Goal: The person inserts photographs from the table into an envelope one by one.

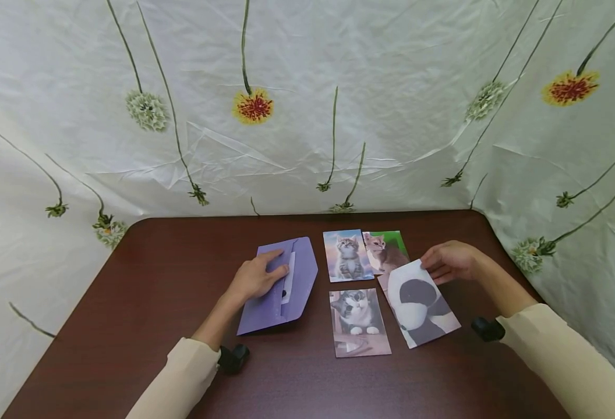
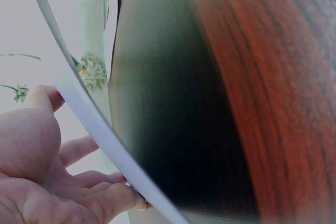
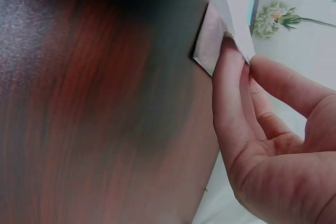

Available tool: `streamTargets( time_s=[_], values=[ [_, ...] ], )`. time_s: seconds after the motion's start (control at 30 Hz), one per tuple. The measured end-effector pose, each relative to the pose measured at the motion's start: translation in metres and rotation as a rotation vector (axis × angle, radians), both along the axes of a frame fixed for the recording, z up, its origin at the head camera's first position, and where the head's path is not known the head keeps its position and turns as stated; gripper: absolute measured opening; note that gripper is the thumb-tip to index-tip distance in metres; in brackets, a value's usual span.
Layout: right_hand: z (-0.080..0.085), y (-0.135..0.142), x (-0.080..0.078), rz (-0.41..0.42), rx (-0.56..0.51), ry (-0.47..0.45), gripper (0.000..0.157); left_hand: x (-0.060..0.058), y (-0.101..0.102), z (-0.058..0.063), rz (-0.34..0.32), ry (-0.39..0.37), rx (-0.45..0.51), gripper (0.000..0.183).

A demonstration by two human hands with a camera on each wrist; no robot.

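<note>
On the left of the table lies a purple envelope (image 1: 271, 311), its flap raised toward the right and a white card (image 1: 287, 279) showing in the pocket. My left hand (image 1: 257, 278) rests across it, thumb and index finger extended over its top; the left wrist view shows the envelope's edge (image 2: 100, 129) beside the fingers, above a dark shadow. Between thumb and fingers, my right hand (image 1: 451, 262) pinches the top corner of a panda picture card (image 1: 417, 305), which is tilted. That grip shows closely in the right wrist view, with the card's corner (image 3: 233, 30) at the fingertips.
Near the panda card lie a grey kitten card (image 1: 348, 256), an orange kitten card (image 1: 383, 250) partly overlapped, and a grey-and-white cat card (image 1: 359, 323). The dark wooden table (image 1: 171, 279) meets a white flowered cloth (image 1: 297, 134) behind it.
</note>
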State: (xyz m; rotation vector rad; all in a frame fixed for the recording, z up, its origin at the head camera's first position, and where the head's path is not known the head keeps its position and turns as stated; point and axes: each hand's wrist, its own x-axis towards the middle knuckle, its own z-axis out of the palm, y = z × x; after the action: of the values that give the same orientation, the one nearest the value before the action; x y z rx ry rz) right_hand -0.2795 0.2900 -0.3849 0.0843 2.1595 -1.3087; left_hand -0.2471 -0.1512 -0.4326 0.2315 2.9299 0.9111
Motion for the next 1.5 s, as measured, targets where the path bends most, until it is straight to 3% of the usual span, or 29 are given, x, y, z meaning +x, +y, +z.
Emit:
streamTargets(
  time_s=[0.43, 1.17, 1.5],
  values=[
    [0.017, -0.006, -0.003, -0.026, -0.045, 0.004, 0.008, -0.001, 0.0, -0.001, 0.004, -0.004, -0.002, 0.057],
    [0.045, -0.04, -0.009, 0.004, -0.057, 0.076, 0.028, 0.001, 0.0, 0.001, 0.005, -0.008, -0.001, 0.057],
    [0.052, -0.057, -0.015, 0.011, -0.146, 0.069, 0.021, 0.001, 0.0, 0.001, 0.001, -0.009, 0.002, 0.057]
  ],
)
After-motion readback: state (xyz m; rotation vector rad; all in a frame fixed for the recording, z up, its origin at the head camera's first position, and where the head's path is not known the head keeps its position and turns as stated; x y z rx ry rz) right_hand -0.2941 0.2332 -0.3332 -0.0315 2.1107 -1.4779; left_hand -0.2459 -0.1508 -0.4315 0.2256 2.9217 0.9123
